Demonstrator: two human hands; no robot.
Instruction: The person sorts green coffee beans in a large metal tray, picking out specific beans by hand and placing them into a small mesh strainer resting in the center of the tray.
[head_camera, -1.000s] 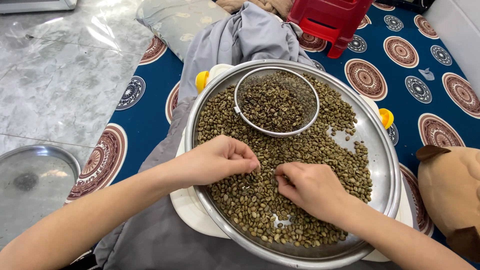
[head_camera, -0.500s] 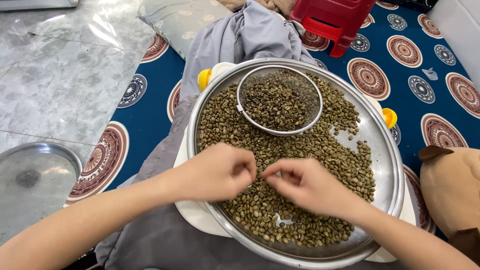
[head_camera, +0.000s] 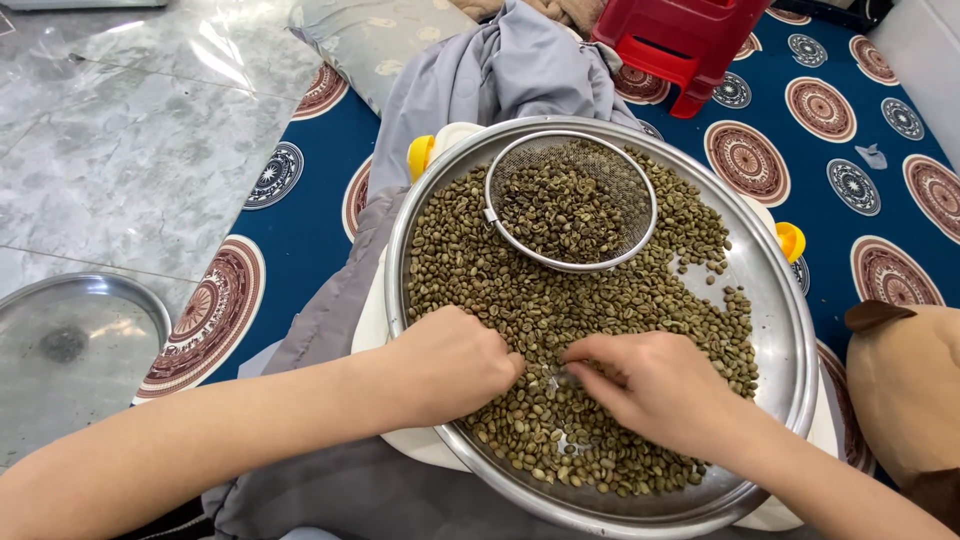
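**Both hands down in the beans on the steel tray**

We take the big round steel tray (head_camera: 775, 300) as our landmark. It sits on a white base with yellow knobs (head_camera: 421, 155), over grey cloth (head_camera: 480, 80) laid on a blue patterned mat (head_camera: 300, 210).

A layer of greenish beans (head_camera: 500, 270) covers most of the tray; its right side shows bare metal with a few stray beans. At the tray's far side a round wire sieve (head_camera: 640, 190) rests on the beans, itself partly filled with more of them.

Our left hand (head_camera: 450, 365) lies at the tray's near-left edge, fingers curled under into a loose fist and pressed onto the beans. We cannot tell whether anything is inside the curl. Our right hand (head_camera: 655, 385) is just beside it, toward the tray's near centre, fingertips drawn together in a pinch down among the beans. What the pinch holds, if anything, is hidden. The two hands are close, nearly meeting at the knuckles.

Well left of the tray, a second flat metal pan (head_camera: 80, 340) sits on the marble floor. Beyond the tray's far edge stands a red plastic stool (head_camera: 680, 40). A brown plush toy (head_camera: 905, 390) lies to the right of the tray.
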